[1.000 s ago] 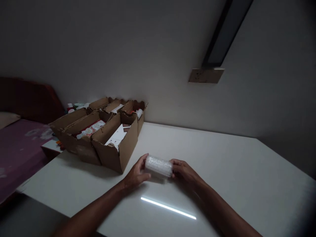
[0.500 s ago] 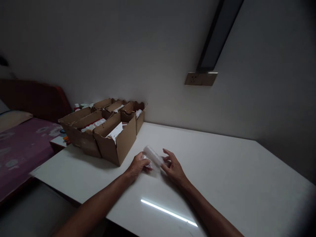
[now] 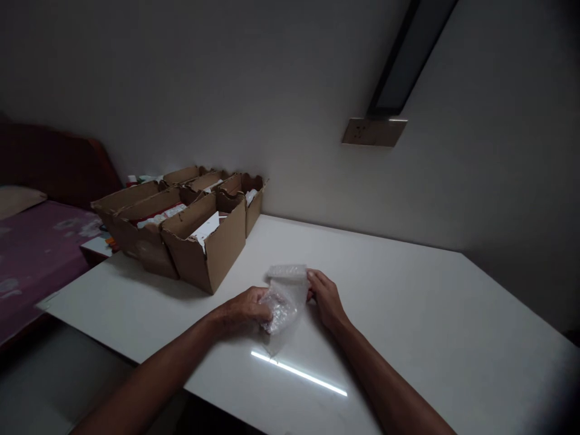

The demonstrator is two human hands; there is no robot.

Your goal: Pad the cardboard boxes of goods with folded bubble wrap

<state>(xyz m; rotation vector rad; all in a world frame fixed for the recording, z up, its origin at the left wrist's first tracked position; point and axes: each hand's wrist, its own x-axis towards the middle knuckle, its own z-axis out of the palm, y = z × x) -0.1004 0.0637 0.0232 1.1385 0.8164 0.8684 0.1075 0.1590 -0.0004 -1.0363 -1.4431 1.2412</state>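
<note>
A clear sheet of bubble wrap (image 3: 281,309) stretches between my two hands above the white table. Its far edge is rolled or folded over, while the near part is crumpled. My left hand (image 3: 254,307) is closed on the crumpled part, thumb on top. At the right end of the rolled edge, my right hand (image 3: 324,295) pinches the wrap between thumb and fingers. Whether anything lies inside the wrap I cannot make out.
Several open cardboard boxes (image 3: 226,248) stand at the table's back left, with white and red items inside. The white table (image 3: 385,290) meets the wall behind. A wall socket plate (image 3: 375,132) sits above. A bed (image 3: 49,248) is at far left.
The bubble wrap has turned from a slanted roll to a spread piece with its rolled edge lying crosswise. My right hand's fingers have closed on its end. The view has shifted slightly.
</note>
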